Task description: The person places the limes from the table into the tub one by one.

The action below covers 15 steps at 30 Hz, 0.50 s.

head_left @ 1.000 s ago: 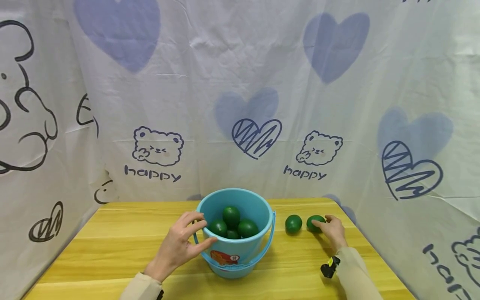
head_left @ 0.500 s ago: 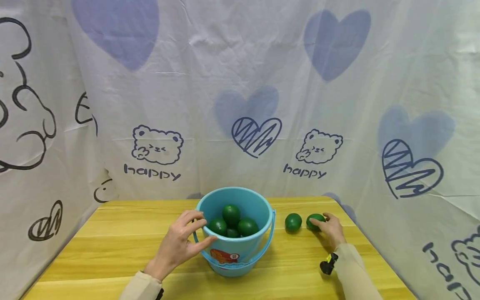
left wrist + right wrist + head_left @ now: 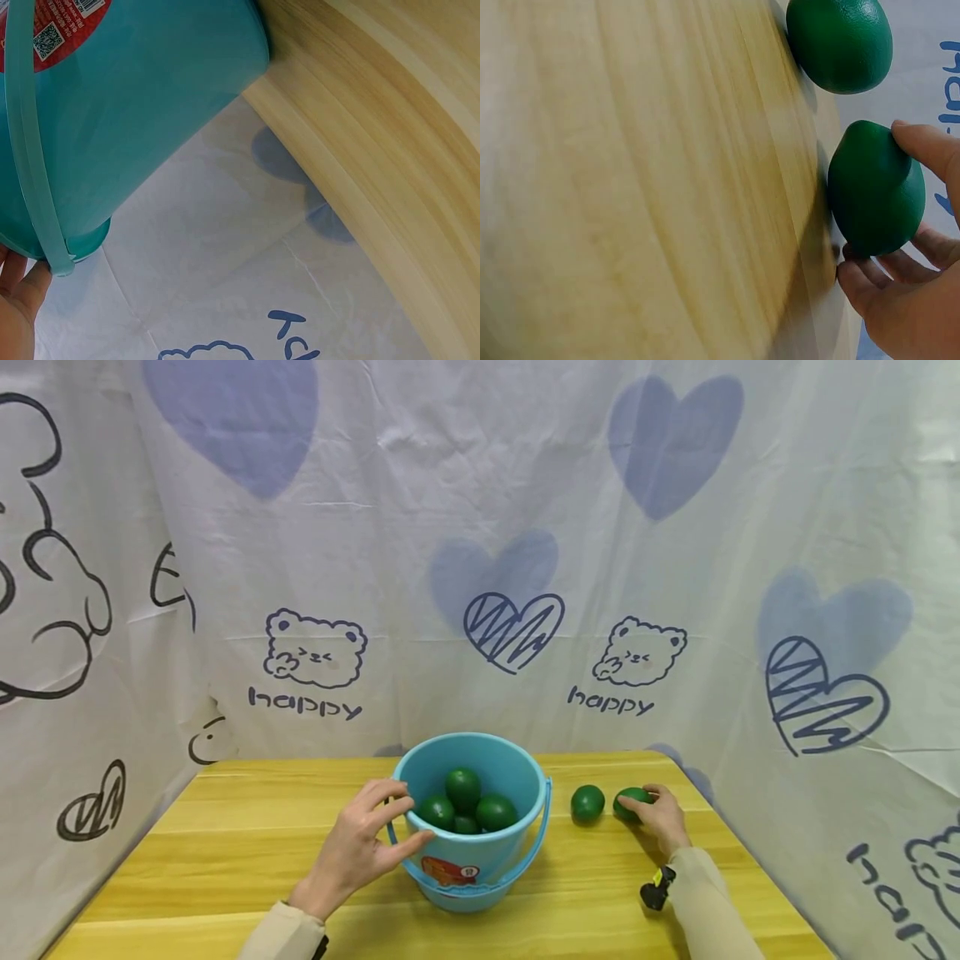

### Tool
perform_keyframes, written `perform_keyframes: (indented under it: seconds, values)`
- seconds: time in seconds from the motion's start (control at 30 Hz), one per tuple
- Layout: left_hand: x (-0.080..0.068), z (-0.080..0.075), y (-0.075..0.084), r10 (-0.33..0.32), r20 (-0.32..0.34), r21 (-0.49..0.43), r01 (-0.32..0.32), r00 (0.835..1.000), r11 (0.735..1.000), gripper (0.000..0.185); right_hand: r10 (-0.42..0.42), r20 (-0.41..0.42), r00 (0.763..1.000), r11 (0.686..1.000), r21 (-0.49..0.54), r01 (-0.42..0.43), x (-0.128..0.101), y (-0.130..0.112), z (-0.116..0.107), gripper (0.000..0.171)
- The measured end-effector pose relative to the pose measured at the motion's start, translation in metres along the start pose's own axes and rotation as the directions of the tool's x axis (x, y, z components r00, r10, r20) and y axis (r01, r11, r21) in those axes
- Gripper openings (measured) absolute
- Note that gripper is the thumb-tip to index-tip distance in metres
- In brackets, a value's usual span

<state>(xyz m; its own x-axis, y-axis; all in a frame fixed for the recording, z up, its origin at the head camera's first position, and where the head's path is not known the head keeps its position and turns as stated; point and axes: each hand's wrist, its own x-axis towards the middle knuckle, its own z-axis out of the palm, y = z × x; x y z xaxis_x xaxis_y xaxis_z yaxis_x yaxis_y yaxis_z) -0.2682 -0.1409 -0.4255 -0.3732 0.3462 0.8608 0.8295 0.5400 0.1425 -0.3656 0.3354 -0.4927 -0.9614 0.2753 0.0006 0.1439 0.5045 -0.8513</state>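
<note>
A light-blue bucket (image 3: 498, 858) stands upright on the table, its handle hanging down in front. Several smooth green fruits (image 3: 462, 790) lie inside it. My left hand (image 3: 351, 853) holds the bucket's rim at the left, fingers at the edge and thumb across the front. In the left wrist view, its fingertips (image 3: 34, 285) touch the rim near the handle's joint. To the right, my right hand (image 3: 663, 820) grips an oval green fruit (image 3: 874, 191) with a blunt tip, thumb on one side and fingers on the other. Another green fruit (image 3: 587, 805) lies just left of it.
The wooden table (image 3: 247, 835) reaches back to a white curtain (image 3: 450, 485) printed with hearts and bears. The curtain also closes in the left and right sides. A small black camera (image 3: 657, 888) sits at my right wrist.
The view has tilted slightly. My right fingers have closed a little more around the fruit, which stays in place on the table. The left hand and bucket look unchanged.
</note>
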Motion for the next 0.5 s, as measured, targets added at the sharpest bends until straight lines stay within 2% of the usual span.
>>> perform_keyframes:
  seconds: [0.27, 0.5]
  values:
    - [0.0000, -0.0010, 0.0008, -0.002, 0.007, 0.003, 0.002, 1.000, 1.000, 0.035, 0.019, -0.005, 1.000, 0.999, -0.048, -0.019, -0.0053, 0.0007, -0.0049, 0.077]
    - [0.0003, -0.0011, 0.0005, 0.001, 0.005, -0.008, -0.001, 1.000, 1.000, 0.035, -0.007, 0.002, 1.000, 0.994, -0.105, 0.007, -0.0088, 0.0029, -0.0094, 0.078]
